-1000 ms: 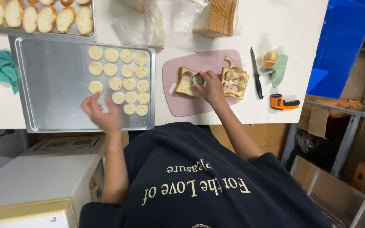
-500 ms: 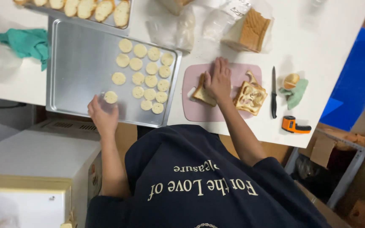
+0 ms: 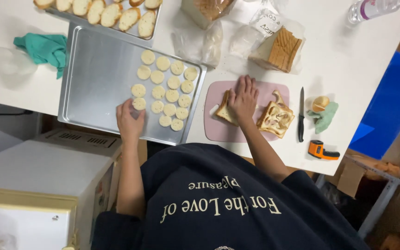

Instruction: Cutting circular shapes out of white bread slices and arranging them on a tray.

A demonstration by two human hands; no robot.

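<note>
While the left hand [image 3: 129, 121] pinches 1 bread round [image 3: 139, 103] on the baking tray [image 3: 89, 88], the right hand [image 3: 243, 98] presses spread fingers onto a bread slice [image 3: 224, 112].

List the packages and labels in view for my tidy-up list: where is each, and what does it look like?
Clear bread bag: top centre of the table, holding brown sliced bread.
Crumpled clear bag: beside the stacked bread slices, with a white label.
Plastic bottle: top right corner, lying down, clear with a pale label.
No screens or signs.
</note>
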